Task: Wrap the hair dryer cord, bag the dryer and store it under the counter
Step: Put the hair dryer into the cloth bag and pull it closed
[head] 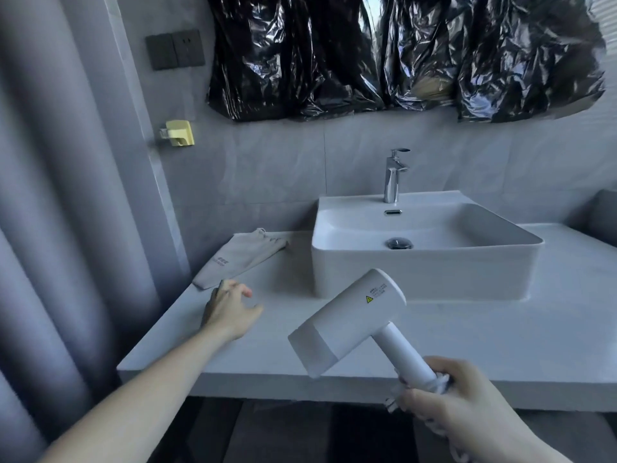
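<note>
Head view, white hair dryer [347, 324] in right hand [467, 406] grip, left hand [230, 310] spread open.

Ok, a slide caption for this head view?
Right hand holds dryer by its cord-wrapped handle; left hand reaches toward bag on counter.

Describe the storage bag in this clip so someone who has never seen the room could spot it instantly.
Start at the white sink standing on the counter. To its left, at the counter's far left corner, lies the bag, just beyond the open left hand. It is the only soft cloth thing there: flat, pale beige, with small grey print, unlike the hard white hair dryer in the right hand.
</note>
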Demonstrator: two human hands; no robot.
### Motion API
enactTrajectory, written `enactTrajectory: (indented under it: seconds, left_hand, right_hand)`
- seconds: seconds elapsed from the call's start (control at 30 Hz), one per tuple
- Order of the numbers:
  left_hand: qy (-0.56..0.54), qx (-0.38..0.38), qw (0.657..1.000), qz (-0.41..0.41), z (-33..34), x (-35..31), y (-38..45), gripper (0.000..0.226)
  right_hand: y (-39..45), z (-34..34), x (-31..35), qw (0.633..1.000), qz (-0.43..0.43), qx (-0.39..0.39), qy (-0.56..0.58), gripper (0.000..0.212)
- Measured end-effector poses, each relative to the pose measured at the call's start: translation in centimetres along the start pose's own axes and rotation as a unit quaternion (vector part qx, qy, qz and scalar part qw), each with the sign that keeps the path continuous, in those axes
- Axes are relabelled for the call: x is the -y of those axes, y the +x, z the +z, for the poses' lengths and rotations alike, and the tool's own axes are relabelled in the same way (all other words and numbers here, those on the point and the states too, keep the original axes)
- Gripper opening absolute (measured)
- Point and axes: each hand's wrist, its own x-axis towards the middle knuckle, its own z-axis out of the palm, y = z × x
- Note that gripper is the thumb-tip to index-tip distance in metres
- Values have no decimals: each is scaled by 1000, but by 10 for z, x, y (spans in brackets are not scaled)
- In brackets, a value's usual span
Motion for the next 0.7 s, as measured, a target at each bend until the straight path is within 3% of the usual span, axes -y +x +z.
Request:
enactTrajectory:
  seconds: [0.07, 0.2, 0.47, 0.57, 0.7]
  left_hand:
    - [74, -18, 997, 8, 16, 21, 16, 51]
    - [45, -36, 996, -73, 34, 40, 47, 59]
    - [95, -7, 990, -105, 38, 48, 89, 83]
    - [99, -26, 992, -70, 33, 48, 74, 75]
    - [118, -21, 993, -9, 12, 50, 23, 37]
  right_hand:
    - [17, -2, -2, 1000, 7, -10, 11, 20]
    - [45, -6, -3, 999, 27, -19, 35, 12]
    - [79, 4, -8, 996, 60, -30, 51, 15]
    - [77, 12, -8, 994, 66, -33, 78, 15]
    - [64, 13, -10, 994, 52, -42, 83, 19]
